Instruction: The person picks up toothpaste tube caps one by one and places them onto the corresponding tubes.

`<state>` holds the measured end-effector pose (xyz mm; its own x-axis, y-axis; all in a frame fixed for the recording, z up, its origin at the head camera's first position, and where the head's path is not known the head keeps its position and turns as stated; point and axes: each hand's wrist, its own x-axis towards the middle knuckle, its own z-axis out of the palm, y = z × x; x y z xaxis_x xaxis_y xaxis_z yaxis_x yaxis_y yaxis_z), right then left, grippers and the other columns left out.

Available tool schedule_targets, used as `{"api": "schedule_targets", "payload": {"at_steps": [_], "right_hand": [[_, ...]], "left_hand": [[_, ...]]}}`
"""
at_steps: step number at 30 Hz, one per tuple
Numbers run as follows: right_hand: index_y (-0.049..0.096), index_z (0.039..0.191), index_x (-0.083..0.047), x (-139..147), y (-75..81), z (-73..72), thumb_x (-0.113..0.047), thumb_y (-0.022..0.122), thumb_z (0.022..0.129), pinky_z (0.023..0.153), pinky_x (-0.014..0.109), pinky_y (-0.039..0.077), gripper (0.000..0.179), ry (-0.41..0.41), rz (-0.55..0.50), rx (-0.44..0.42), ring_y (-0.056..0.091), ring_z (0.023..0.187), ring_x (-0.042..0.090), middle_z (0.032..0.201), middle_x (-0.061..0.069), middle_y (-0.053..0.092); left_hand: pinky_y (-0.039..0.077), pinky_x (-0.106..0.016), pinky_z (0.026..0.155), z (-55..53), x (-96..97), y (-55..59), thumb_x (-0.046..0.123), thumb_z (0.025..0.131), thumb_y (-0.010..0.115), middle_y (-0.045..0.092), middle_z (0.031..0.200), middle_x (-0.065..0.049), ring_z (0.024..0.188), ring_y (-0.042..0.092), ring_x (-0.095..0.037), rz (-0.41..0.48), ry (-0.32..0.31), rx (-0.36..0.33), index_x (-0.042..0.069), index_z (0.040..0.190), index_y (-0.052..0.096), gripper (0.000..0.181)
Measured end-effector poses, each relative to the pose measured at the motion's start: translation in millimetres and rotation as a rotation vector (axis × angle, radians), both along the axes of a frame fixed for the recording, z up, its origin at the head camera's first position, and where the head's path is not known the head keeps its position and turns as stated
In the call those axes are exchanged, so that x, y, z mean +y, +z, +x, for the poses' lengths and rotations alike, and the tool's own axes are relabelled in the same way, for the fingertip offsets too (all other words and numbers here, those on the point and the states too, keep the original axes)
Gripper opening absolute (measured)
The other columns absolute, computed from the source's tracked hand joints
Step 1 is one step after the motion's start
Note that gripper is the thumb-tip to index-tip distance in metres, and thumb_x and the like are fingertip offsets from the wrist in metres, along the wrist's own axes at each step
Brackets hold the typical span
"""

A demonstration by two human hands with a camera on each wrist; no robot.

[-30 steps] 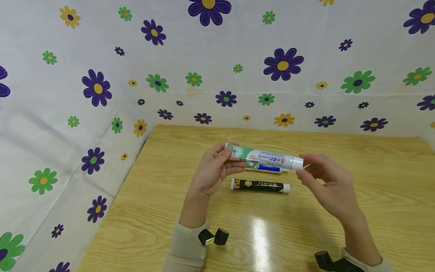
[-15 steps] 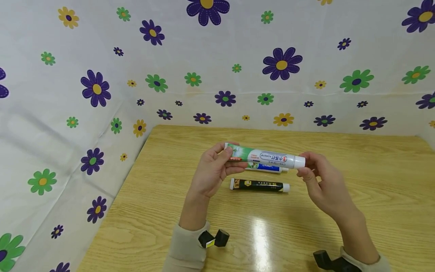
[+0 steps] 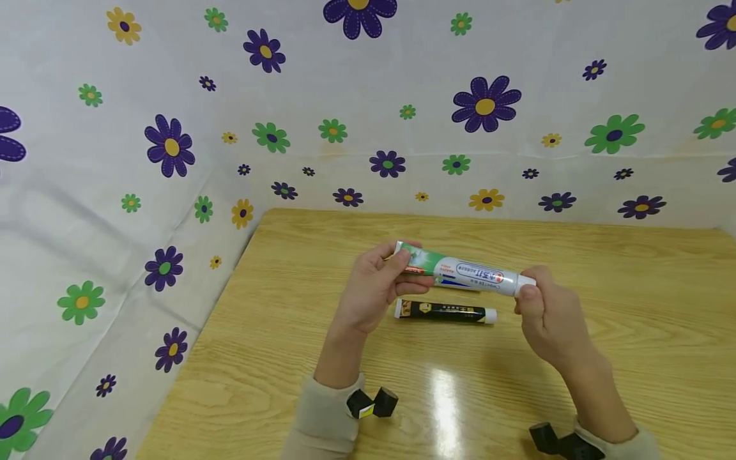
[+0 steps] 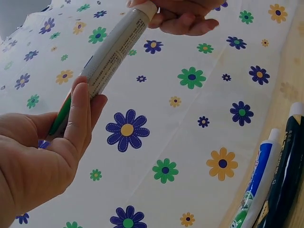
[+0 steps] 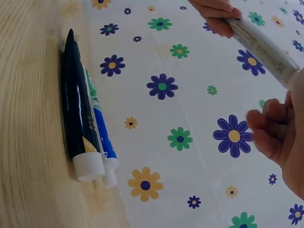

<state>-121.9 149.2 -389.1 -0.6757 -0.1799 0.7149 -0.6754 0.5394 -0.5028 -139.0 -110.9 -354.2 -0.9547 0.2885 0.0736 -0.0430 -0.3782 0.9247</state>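
A green and white toothpaste tube [image 3: 471, 269] is held above the table, its white cap [image 3: 526, 285] to the right and a little lower than its flat end. My left hand [image 3: 368, 287] grips the flat green end, thumb on top and fingers beneath. With thumb and fingers, my right hand [image 3: 549, 319] pinches the white cap. In the left wrist view the printed back of the tube [image 4: 118, 47] shows between both hands. On the table below lies a black toothpaste tube [image 3: 445, 312] with a white cap. Behind it, a blue and white toothpaste tube [image 5: 105, 133] is mostly hidden in the head view.
The wooden table [image 3: 241, 358] reaches back to a white cloth [image 3: 425, 76] printed with flowers, which also hangs along the left side. A black wrist camera [image 3: 374, 404] sits on my left cuff, and another wrist camera [image 3: 563, 442] on the right one.
My right thumb and fingers have closed over the white cap. Held tube and both hands have shifted slightly right, and the capped end has dipped. The tubes on the table stay put.
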Motion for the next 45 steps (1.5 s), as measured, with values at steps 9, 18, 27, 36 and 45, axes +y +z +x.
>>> {"api": "schedule_targets", "payload": {"at_steps": [9,18,27,36,45], "right_hand": [[0.044,0.064,0.002,-9,-4.8,-4.2,-0.028,0.034,0.107,0.032,0.021,0.024,0.053,0.152,-0.485,-0.052,0.034,0.037,0.003,0.045,0.001,0.037],[0.04,0.056,0.002,-12,21.6,4.9,-0.017,0.03,0.103,0.029,0.028,0.025,0.051,-0.111,-0.642,-0.496,0.038,0.028,0.015,0.037,0.004,0.037],[0.055,0.093,-0.003,-3,21.1,-3.7,-0.026,0.034,0.109,0.044,0.025,0.048,0.034,0.055,-0.625,-0.704,0.057,0.05,0.015,0.066,0.002,0.056],[0.055,0.122,0.009,8,11.5,-4.0,0.012,0.056,0.094,0.055,0.021,0.056,0.029,0.298,-0.597,-0.351,0.07,0.073,0.01,0.104,0.003,0.065],[0.066,0.115,0.009,7,11.3,-7.1,0.012,0.067,0.087,0.063,0.02,0.057,0.028,0.087,-0.479,-0.36,0.07,0.074,0.009,0.099,-0.007,0.071]], "left_hand": [[0.06,-0.035,0.076,4.1,12.5,0.0,0.003,0.105,0.045,0.06,0.108,-0.041,0.08,0.074,-0.019,-0.057,0.005,0.18,-0.013,0.129,0.05,0.03],[0.06,-0.042,0.076,5.4,21.0,-6.0,0.018,0.104,0.053,0.061,0.104,-0.039,0.083,0.074,-0.024,-0.118,0.048,0.445,-0.016,0.127,0.051,0.041],[0.06,-0.041,0.076,4.0,19.6,-7.6,0.013,0.105,0.05,0.064,0.105,-0.033,0.086,0.073,-0.029,-0.202,0.195,0.505,-0.011,0.127,0.053,0.033],[0.06,-0.038,0.077,-2.1,13.1,-8.6,0.009,0.106,0.047,0.068,0.105,-0.032,0.08,0.074,-0.02,-0.122,0.222,0.218,-0.006,0.126,0.057,0.027],[0.057,-0.033,0.087,-12.7,4.9,-11.4,0.004,0.106,0.041,0.059,0.12,-0.031,0.094,0.071,-0.023,-0.129,0.092,-0.006,-0.002,0.139,0.047,0.034]]}}
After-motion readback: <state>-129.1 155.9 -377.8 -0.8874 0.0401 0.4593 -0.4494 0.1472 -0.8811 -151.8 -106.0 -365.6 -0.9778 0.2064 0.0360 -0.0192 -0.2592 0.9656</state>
